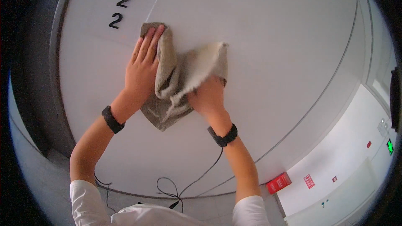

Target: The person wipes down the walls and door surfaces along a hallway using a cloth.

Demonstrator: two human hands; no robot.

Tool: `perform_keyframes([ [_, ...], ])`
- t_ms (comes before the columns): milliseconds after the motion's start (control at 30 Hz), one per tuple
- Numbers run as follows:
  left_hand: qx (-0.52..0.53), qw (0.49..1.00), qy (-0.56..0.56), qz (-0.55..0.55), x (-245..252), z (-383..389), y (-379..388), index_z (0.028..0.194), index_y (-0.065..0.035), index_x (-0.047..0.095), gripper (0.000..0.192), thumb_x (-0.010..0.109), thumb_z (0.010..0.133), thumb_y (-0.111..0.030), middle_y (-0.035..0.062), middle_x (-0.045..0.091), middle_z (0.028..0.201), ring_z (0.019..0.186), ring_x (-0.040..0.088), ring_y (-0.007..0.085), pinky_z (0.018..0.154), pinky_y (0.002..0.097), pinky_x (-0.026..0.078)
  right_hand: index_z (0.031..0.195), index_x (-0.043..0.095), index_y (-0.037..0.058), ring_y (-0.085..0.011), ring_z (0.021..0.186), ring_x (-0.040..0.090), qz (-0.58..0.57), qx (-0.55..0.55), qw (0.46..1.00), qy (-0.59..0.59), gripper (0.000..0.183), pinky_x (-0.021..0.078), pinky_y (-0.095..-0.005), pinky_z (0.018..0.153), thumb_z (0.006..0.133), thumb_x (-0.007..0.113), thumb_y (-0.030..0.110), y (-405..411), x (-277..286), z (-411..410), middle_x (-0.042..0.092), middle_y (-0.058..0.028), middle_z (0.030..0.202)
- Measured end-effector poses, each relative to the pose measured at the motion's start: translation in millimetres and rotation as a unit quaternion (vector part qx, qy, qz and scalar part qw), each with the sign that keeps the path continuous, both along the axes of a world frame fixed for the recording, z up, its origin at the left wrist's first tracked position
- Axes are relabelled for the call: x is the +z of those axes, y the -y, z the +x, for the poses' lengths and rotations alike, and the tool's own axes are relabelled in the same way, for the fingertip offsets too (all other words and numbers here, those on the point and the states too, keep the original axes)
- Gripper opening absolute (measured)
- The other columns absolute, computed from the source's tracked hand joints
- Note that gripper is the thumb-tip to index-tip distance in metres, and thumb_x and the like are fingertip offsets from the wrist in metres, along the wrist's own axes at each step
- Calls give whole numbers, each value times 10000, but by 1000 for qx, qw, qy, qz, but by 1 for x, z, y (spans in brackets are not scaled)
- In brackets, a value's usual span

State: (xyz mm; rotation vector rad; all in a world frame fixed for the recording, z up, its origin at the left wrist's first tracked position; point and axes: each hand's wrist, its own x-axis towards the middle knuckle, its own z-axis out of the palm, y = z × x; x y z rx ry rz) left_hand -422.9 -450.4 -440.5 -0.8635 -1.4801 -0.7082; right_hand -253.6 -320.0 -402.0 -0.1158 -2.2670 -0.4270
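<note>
A grey-beige cloth (pixel 188 72), creased and folded, lies against a white wall panel (pixel 276 53). My left hand (pixel 141 66) presses flat on its left side, fingers stretched out and close together over a folded strip; the thumb is hidden. Lower on the right, my right hand (pixel 209 95) grips the cloth, its fingers mostly covered by a raised, blurred flap. Each wrist wears a black strap, the left one (pixel 113 120) and the right one (pixel 224 135).
Black numerals (pixel 116 20) stand on the panel, up and left of the cloth. A dark frame (pixel 56 69) borders the panel's left side. Thin black cables (pixel 201 175) hang near my body. At lower right are a red box (pixel 279 183) and a pale door (pixel 339 197).
</note>
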Motion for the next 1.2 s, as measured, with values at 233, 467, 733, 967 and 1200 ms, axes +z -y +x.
perform_keyframes([
  [233, -43, 999, 9, -4, 25, 29, 43, 1315, 63, 618, 498, 590, 857, -131, 183, 360, 1632, 1507, 354, 315, 1248, 444, 285, 1499, 474, 60, -393, 1485, 343, 92, 61, 987, -115, 640, 188, -557, 1246, 929, 659, 284, -44, 50, 69, 448, -184, 1563],
  [467, -74, 984, -47, 153, 130, 59, -7, 1335, 7, 613, 498, 599, 858, -136, 226, 335, 1629, 1516, 310, 382, 1243, 500, 265, 1426, 534, 6, -407, 1403, 446, 261, 12, 944, -201, 549, 314, -491, 1202, 880, 583, 38, -51, 189, 69, 564, -202, 1438],
  [733, -54, 994, -91, 1, 92, 35, -3, 1398, -77, 593, 504, 571, 899, -143, 194, 288, 1658, 1547, 251, 355, 1259, 499, 216, 1445, 508, 25, -438, 1424, 392, 84, -34, 993, -76, 670, 314, -499, 1205, 823, 739, 115, -27, 64, 72, 487, -214, 1502],
  [967, 145, 980, -126, -58, 255, -7, 3, 1552, 41, 363, 720, 611, 923, -206, 203, 351, 1622, 1529, 218, 440, 1269, 549, 141, 1361, 589, 18, -435, 1327, 505, 279, -93, 938, -185, 502, 409, -471, 1143, 870, 667, 90, -102, 229, 84, 584, -229, 1398],
  [1200, 32, 997, -56, -34, 284, 15, 3, 1466, -65, 512, 544, 578, 927, -60, 198, 314, 1646, 1514, 292, 434, 1233, 502, 294, 1024, 740, 68, -394, 1027, 661, 301, 6, 927, -226, 272, 512, -520, 911, 815, 672, 228, -40, 222, 37, 734, -177, 1068],
])
